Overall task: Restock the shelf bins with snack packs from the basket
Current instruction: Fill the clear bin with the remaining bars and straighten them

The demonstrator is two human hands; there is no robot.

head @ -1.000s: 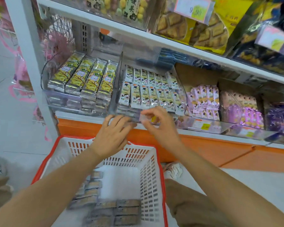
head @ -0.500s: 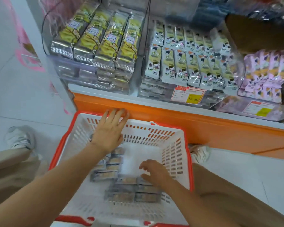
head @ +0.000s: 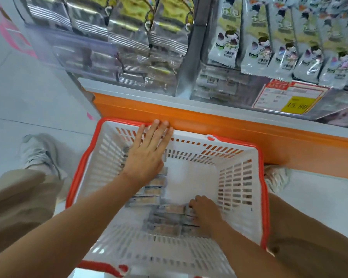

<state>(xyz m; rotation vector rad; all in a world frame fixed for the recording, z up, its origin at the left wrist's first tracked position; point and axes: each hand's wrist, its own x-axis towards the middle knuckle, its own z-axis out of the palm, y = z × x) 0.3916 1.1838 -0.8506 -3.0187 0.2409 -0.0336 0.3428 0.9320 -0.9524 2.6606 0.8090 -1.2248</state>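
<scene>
A white basket with a red rim (head: 247, 169) stands on the floor before the shelf. Several grey snack packs (head: 165, 219) lie flat on its bottom. My left hand (head: 147, 151) hovers flat over the basket's far left side, fingers straight, tips near the rim, holding nothing. My right hand (head: 205, 211) is down inside the basket, fingers curled onto the stack of packs at its right end. Above, clear shelf bins hold silver-and-yellow packs (head: 129, 33) on the left and white cartoon packs (head: 269, 53) on the right.
An orange shelf base (head: 229, 125) runs right behind the basket. A price tag (head: 289, 97) hangs on the right bin's front. My shoes (head: 38, 151) and knees flank the basket on a pale tiled floor.
Both hands came down from the bin's front edge to the basket. The right hand has sunk onto the packs at the bottom. The view has tilted down and closer.
</scene>
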